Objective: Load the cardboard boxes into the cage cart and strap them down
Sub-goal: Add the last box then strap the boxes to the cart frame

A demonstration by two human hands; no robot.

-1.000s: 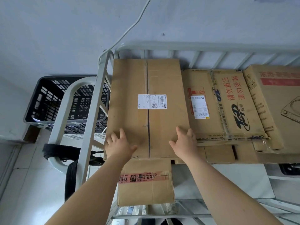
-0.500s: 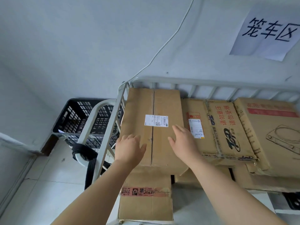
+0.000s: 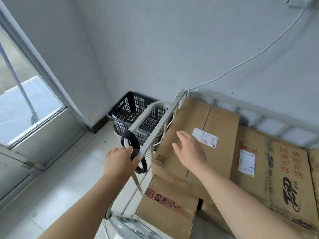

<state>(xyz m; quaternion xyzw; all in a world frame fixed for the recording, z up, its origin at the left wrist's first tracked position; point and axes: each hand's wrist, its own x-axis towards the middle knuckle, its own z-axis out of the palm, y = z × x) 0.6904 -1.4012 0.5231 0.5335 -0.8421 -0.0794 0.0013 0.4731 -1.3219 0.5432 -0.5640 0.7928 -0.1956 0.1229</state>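
The pale metal cage cart holds several cardboard boxes. A plain brown box with a white label lies on top at the left end. Beside it is a box with red print, and below it a box with red tape. My right hand lies flat on the plain box with its fingers straight. A black strap is wrapped round the cart's curved side handle and hangs down. My left hand reaches to it, fingertips touching the strap, not curled round it.
A black slotted plastic crate stands on the floor in the corner behind the cart's handle. A glass door is at the left. A white cable runs down the wall to the cart's corner. Pale tiled floor lies to the left.
My left hand has left the plain box and moved left to the black strap on the handle. My right hand has slid further up the box. The view has swung left.
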